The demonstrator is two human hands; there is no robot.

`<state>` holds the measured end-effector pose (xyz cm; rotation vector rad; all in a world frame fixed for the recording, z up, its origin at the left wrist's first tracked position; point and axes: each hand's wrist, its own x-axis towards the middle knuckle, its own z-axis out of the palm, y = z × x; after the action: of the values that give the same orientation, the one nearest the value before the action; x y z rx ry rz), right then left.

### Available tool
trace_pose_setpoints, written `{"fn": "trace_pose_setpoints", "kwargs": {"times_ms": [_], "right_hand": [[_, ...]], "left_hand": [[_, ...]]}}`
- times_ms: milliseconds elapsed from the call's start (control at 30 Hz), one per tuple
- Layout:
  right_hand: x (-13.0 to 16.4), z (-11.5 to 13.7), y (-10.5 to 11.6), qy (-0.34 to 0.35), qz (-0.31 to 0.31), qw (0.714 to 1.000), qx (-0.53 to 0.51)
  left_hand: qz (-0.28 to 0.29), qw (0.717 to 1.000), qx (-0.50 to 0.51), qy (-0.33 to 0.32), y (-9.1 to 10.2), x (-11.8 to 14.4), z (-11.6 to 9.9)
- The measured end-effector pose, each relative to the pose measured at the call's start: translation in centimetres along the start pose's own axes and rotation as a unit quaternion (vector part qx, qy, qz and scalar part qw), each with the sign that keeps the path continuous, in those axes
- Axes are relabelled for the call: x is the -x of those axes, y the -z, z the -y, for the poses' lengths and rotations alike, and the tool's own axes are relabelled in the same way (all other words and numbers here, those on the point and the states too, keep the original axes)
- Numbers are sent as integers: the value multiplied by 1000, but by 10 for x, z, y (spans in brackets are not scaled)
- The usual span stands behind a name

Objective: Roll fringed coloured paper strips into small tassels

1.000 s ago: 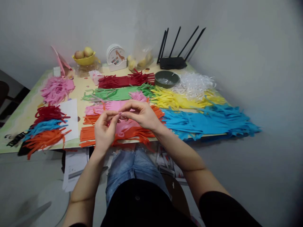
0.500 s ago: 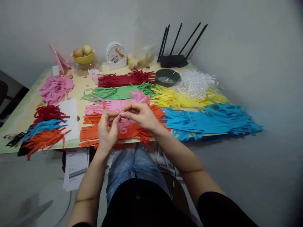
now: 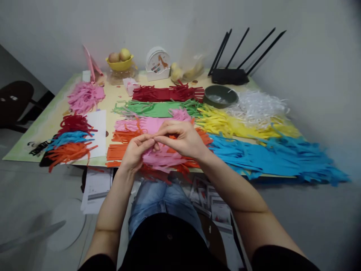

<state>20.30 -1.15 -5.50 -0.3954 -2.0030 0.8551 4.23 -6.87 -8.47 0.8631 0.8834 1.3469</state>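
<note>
Table (image 3: pixel 56 120): fills the middle band of the frame, its near edge just above your knees.
Blue strips (image 3: pixel 267 154): widest pile, right of centre, running to the right edge.
Yellow strips (image 3: pixel 239 126): just above the blue; white shreds (image 3: pixel 254 105) above those.
Green strips (image 3: pixel 158 109) and red strips (image 3: pixel 169 93): 2 rows, upper centre.
Orange strips (image 3: pixel 118 150): lower centre, under your hands.
Pink heap (image 3: pixel 84 96): upper left; 3 small bundles below it, with the orange bundle (image 3: pixel 69 152) nearest you.
Router (image 3: pixel 229 75): upper right, antennas up.
Green bowl (image 3: pixel 220 96): just left of the white shreds.
Your right hand (image 3: pixel 184 141): centre of frame, fingers curled closed, thumb and forefinger pinching a pink strip (image 3: pixel 162 158).
Your left hand (image 3: pixel 135 150): just left of it, fingertips meeting the right hand's, pinched on the same pink strip, which hangs over the orange strips at the table's near edge.
</note>
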Motion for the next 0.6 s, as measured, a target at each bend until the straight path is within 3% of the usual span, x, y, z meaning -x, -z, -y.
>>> {"fn": "trace_pose_setpoints", "kwargs": {"times_ms": [233,400,533,600], "right_hand": [[-14,3,-10,-21,55,998,37],[-30,1,-14,-21,-18,997,77],[-41,-9,-23,-42,-46,997,50],[-43,-19,-24,-58,-53,997,9]], "left_hand": [[-21,998,50,-12,15,5,5],[-51,997,54,-16,24,4,7],[-64,997,-20,-26,40,2,3],[-74,987,-135,-48,61,-4,-13]]}}
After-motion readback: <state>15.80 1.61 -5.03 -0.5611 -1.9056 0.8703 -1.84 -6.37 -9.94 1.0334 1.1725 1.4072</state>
